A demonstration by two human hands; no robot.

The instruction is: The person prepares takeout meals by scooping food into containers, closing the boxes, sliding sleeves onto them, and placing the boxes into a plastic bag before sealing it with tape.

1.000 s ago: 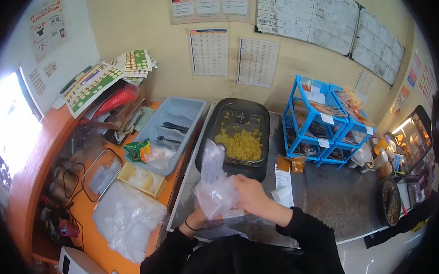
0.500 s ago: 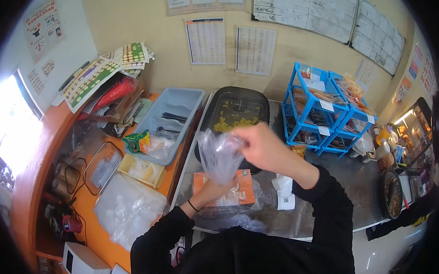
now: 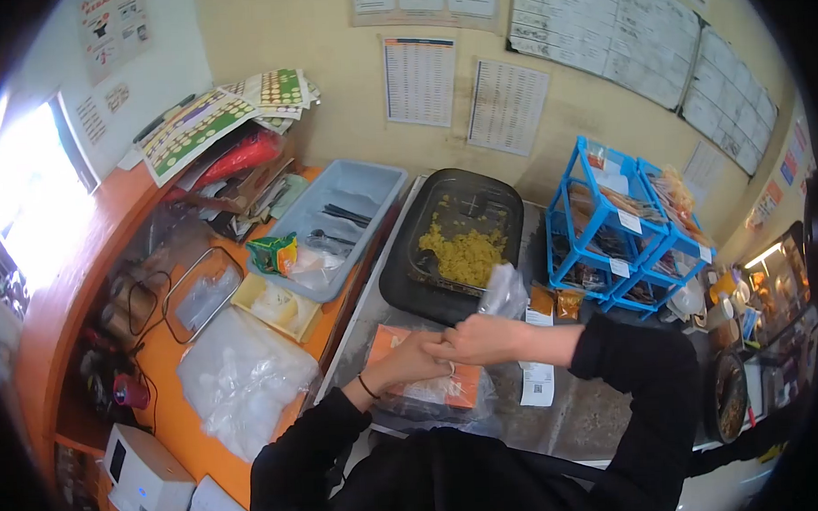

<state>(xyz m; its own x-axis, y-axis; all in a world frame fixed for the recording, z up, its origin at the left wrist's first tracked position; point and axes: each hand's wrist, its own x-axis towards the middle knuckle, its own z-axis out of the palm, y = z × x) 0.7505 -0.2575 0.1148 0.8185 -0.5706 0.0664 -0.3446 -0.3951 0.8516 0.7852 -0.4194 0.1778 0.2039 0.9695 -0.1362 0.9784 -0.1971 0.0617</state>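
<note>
Both hands meet over an orange box (image 3: 455, 387) that lies on clear plastic on the metal counter. My right hand (image 3: 477, 339) is closed round a clear plastic bag (image 3: 504, 293), whose bunched end sticks up past the fingers toward the black tray. My left hand (image 3: 408, 360), with a dark band at the wrist, has its fingers pressed together against the right fingertips; what they pinch is too small to make out. Behind the hands stands the black tray (image 3: 401, 278) with yellow food (image 3: 463, 254) in it.
Left of the tray are a blue-grey bin (image 3: 384, 186) with dark utensils, a yellow container (image 3: 308, 327) and a plastic bag pile (image 3: 242, 378). To the right are blue racks (image 3: 598, 240), small spice packets (image 3: 568, 305) and a paper receipt (image 3: 537, 386).
The bag has gone from upright above the box to bunched in my right hand, tilted to the right. My right hand has come down against my left. The view has shifted slightly.
</note>
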